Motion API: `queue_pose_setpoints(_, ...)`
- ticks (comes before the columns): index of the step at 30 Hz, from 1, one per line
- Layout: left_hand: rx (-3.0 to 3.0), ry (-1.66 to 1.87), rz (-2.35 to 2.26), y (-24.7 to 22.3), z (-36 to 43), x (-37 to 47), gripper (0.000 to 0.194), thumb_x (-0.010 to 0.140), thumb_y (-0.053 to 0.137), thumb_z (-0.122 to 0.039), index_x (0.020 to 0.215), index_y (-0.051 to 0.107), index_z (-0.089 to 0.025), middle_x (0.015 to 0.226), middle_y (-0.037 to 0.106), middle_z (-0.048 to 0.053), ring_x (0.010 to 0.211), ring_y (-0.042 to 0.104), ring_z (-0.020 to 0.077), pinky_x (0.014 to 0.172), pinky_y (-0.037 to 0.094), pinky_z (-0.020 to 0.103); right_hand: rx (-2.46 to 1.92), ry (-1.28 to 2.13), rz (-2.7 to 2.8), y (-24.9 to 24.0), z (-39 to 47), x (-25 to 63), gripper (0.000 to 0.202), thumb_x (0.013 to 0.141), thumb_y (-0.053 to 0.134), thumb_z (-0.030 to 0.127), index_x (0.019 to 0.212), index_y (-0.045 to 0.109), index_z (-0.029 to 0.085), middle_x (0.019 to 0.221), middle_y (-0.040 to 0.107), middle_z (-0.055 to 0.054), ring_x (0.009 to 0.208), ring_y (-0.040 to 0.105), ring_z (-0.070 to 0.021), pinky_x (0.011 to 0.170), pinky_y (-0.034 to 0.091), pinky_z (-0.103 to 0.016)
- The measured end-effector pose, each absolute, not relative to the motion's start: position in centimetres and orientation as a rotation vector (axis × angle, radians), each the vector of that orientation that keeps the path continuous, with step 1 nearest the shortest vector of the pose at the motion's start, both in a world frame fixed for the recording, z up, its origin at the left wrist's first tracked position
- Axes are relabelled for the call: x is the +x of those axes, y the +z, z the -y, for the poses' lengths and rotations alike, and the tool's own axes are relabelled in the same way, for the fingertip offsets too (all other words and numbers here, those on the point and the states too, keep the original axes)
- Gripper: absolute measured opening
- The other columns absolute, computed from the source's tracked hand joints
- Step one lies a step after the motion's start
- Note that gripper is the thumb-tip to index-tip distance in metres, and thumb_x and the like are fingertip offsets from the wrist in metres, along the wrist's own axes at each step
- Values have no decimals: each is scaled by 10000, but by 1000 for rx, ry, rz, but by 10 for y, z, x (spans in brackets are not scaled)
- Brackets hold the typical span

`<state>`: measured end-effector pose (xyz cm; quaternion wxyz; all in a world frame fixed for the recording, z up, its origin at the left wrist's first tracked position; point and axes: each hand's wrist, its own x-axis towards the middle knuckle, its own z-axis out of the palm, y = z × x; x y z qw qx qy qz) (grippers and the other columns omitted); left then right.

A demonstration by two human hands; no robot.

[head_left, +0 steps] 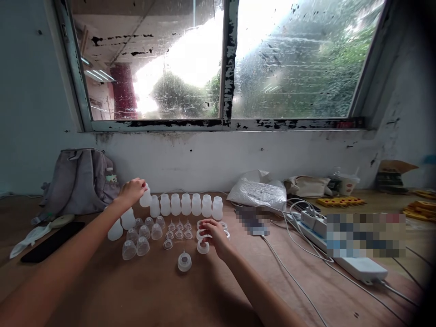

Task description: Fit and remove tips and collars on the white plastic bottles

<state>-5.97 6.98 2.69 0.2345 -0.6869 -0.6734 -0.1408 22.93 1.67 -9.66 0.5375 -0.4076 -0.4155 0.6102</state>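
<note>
My left hand [132, 190] is closed on the top of a frosted white bottle [146, 200] at the left end of a row of similar bottles [185, 204]. My right hand [213, 231] hovers over several white rings [203, 246], its fingers curved and apart; whether it touches one is unclear. Between the hands lie clear domed caps [143, 245] and small clear pieces with thin tips [168, 244]. Nearer the front stands a white ring with a clear tipped piece in it [184, 262]. More bottles [115, 230] stand behind my left forearm.
A grey backpack [80, 177] leans at the back left, with a black flat object [52, 242] before it. On the right are a plastic package [259, 193], a phone [254, 222], cables and a white power strip [361, 268].
</note>
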Motion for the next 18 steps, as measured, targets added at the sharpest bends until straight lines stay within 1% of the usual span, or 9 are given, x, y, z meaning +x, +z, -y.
queue_pose_setpoints(3, -1843, -320, 1823, 10, -77, -65, 253, 802, 347, -312, 860, 558, -185, 894, 578, 82, 700, 574, 205, 580, 357, 273, -982, 1451, 991, -96, -15, 229, 158, 603, 550, 222, 742, 520, 152, 647, 550, -13, 504, 510, -97, 387, 383, -194)
queue_pose_setpoints(5, -1830, -315, 1772, 0, -82, -66, 245, 804, 345, -285, 847, 560, -175, 870, 581, 93, 747, 563, 222, 662, 353, 311, -996, 1448, 991, -95, -14, 229, 159, 600, 546, 219, 740, 521, 149, 648, 548, -14, 503, 508, -96, 387, 380, -194)
queue_pose_setpoints(8, -1838, -311, 1712, -11, -87, -67, 219, 799, 360, -256, 799, 563, -172, 828, 588, 100, 829, 533, 242, 797, 290, 375, -1009, 1445, 1001, -92, -13, 229, 160, 596, 544, 220, 737, 521, 147, 641, 544, -14, 500, 503, -94, 387, 375, -193)
queue_pose_setpoints(16, -1871, -314, 1673, -35, -92, -75, 200, 798, 361, -221, 754, 549, -168, 725, 595, 46, 809, 517, 215, 936, 140, 419, -978, 1470, 1058, -93, -12, 229, 160, 595, 534, 220, 739, 517, 151, 615, 539, -4, 478, 491, -85, 380, 346, -182)
queue_pose_setpoints(18, -1897, -312, 1673, -42, -94, -77, 192, 795, 369, -224, 738, 545, -172, 692, 593, 32, 788, 527, 203, 951, 135, 405, -982, 1469, 1080, -93, -11, 228, 151, 597, 528, 219, 731, 515, 151, 606, 536, 0, 474, 491, -84, 379, 340, -179)
